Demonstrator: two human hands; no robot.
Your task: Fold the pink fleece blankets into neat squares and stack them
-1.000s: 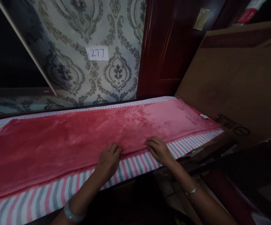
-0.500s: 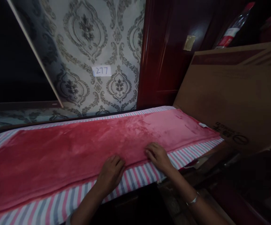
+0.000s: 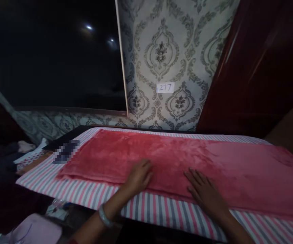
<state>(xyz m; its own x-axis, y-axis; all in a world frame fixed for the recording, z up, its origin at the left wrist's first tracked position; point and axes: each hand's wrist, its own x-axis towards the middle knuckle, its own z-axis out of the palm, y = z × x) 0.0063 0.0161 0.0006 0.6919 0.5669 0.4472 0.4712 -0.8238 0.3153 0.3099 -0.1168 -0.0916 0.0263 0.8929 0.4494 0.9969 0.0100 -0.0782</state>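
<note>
Now the long folded pink fleece blanket (image 3: 187,159) lies flat on the pink, grey and white striped sheet (image 3: 146,206). Both the left hand (image 3: 138,176) and right hand (image 3: 204,191) press its near edge, fingers spread, gripping nothing. Smoothing works best with even outward strokes from that edge.

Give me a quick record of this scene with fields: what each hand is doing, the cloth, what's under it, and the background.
left hand: flat, palm down, on the near edge of the red fleece blanket
right hand: flat, fingers spread, on the same near edge
blanket: folded into a long strip, lying flat
surface: pink, grey and white striped sheet
wrist: pale bangle on the left arm
wall: patterned wallpaper with a paper label reading 277
</note>
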